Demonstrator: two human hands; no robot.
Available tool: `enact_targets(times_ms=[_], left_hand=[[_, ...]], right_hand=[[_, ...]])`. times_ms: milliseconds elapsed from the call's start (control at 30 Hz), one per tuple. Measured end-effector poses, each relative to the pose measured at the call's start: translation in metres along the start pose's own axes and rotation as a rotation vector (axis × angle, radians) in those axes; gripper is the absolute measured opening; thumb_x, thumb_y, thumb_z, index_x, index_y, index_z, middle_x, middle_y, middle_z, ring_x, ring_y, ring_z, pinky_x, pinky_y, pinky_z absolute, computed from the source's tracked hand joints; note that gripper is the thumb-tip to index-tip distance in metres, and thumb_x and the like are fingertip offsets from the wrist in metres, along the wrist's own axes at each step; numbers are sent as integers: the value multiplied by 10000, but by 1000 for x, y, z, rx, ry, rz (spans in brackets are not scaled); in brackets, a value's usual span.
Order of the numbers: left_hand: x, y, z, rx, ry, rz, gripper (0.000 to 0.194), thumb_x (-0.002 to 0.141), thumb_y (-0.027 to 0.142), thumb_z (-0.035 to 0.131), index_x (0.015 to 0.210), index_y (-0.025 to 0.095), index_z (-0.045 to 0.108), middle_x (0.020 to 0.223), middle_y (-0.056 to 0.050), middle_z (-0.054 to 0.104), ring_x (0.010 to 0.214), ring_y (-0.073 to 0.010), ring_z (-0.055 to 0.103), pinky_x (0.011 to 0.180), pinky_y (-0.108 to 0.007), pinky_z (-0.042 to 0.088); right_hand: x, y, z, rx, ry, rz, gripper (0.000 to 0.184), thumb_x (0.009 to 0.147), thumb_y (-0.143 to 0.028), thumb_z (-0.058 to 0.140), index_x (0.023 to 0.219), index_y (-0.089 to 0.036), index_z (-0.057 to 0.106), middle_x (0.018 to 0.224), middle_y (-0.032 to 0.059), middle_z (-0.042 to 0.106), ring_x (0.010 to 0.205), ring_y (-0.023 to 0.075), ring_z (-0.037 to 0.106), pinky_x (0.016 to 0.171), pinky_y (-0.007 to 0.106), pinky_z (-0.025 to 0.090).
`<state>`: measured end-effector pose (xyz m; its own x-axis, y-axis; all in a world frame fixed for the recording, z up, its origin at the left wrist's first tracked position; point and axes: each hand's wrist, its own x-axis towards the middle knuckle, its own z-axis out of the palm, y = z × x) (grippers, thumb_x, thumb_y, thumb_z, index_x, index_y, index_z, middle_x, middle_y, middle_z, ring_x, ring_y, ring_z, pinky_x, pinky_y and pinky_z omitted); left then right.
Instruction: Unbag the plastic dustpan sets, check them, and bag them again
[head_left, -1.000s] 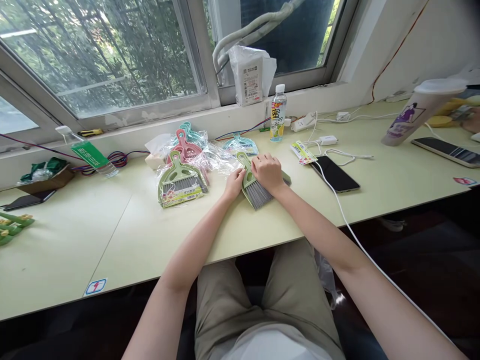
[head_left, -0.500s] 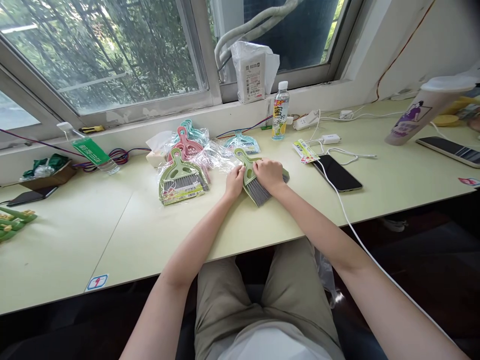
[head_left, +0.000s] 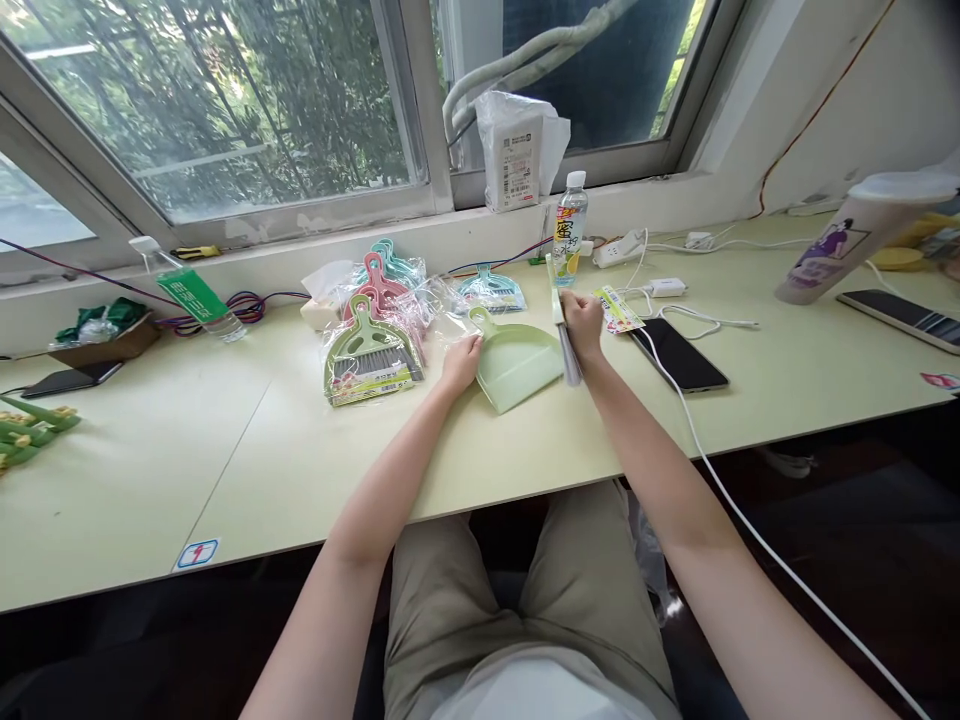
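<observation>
A light green dustpan (head_left: 517, 365) lies on the table, its handle pointing to the window. My left hand (head_left: 463, 362) is closed on the dustpan's left edge. Just right of the pan, my right hand (head_left: 583, 322) grips a green hand brush (head_left: 568, 352), turned on edge with its grey bristles toward me. The brush is apart from the pan or barely touching its right corner; I cannot tell which. To the left, a wrapped green dustpan and brush set (head_left: 373, 355) lies in front of pink (head_left: 381, 290) and blue sets in clear plastic.
A printed card (head_left: 619, 310) and a black phone (head_left: 681, 355) lie right of my right hand, a white cable (head_left: 679, 400) crossing the phone. Behind stand a drink bottle (head_left: 570, 230) and a blue set (head_left: 491, 288). A tall cup (head_left: 855, 240) is at the far right.
My right hand has lifted the brush off the dustpan and moved it right, turning it on edge. The pan's inside now shows. My left hand stays at the pan.
</observation>
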<state>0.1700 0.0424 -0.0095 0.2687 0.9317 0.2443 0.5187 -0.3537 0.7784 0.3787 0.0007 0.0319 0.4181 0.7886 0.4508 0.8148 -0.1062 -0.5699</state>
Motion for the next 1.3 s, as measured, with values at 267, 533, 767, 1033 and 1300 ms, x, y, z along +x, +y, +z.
enact_targets(times_ms=[267, 533, 767, 1033, 1300], left_hand=[[8, -20, -17, 284, 43, 49, 274, 923, 245, 403, 894, 215, 674, 1090, -119, 633, 1120, -283, 535, 1021, -424, 373], [11, -26, -22, 285, 33, 53, 286, 929, 259, 388, 950, 195, 666, 1171, -136, 603, 1164, -284, 505, 1039, -437, 363], [5, -13, -27, 189, 228, -43, 288, 947, 257, 367, 891, 194, 642, 1093, -130, 544, 1042, -257, 544, 990, -403, 383], [7, -11, -20, 132, 81, -74, 66, 874, 220, 536, 813, 198, 549, 966, -75, 553, 985, -209, 527, 958, -353, 389], [8, -12, -20, 193, 83, -55, 149, 869, 130, 453, 752, 203, 509, 917, -81, 582, 961, -215, 524, 919, -349, 390]], right_hand=[[5, 45, -12, -393, -53, 0, 401, 935, -270, 407, 957, -58, 747, 954, 238, 690, 935, 323, 639, 813, 398, 456], [7, 51, -6, -504, -156, 0, 395, 920, -251, 412, 1010, -47, 738, 981, 248, 683, 953, 344, 647, 797, 412, 461], [4, 47, -10, -474, -106, 59, 401, 922, -264, 401, 1002, -53, 733, 958, 246, 676, 948, 331, 633, 792, 415, 445], [6, 53, -12, -473, -324, 82, 338, 736, -403, 706, 988, -181, 742, 1100, 147, 682, 1049, 317, 607, 888, 419, 424], [7, 39, -18, -337, -146, 144, 286, 783, -350, 652, 991, -159, 699, 1014, 153, 695, 993, 311, 631, 834, 397, 459]])
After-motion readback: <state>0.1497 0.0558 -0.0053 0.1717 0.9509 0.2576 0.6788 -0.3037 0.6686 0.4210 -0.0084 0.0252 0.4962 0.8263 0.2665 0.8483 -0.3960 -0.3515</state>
